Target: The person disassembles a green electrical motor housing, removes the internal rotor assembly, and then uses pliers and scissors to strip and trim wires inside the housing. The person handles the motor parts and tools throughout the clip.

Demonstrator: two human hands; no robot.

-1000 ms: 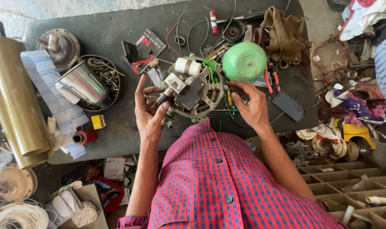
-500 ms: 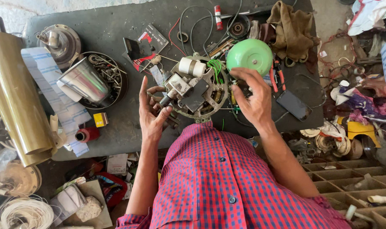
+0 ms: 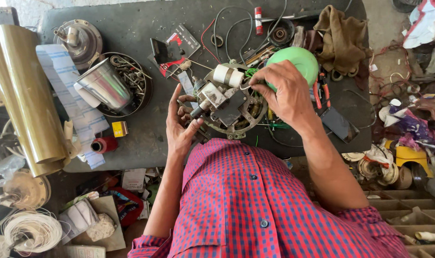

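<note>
From the head camera, the round motor assembly (image 3: pixel 229 102) sits on the dark bench (image 3: pixel 131 38), just in front of your checked shirt. Your left hand (image 3: pixel 179 122) braces its near-left edge, fingers spread, palm against the casing. Your right hand (image 3: pixel 287 93) reaches over the top; its grip looks pressed together on the wiring beside the white cylinder (image 3: pixel 228 75), partly covering the green dome (image 3: pixel 299 62). You seem mid-way through working the wiring; next calls for steadying the casing while the fingertips pull.
</note>
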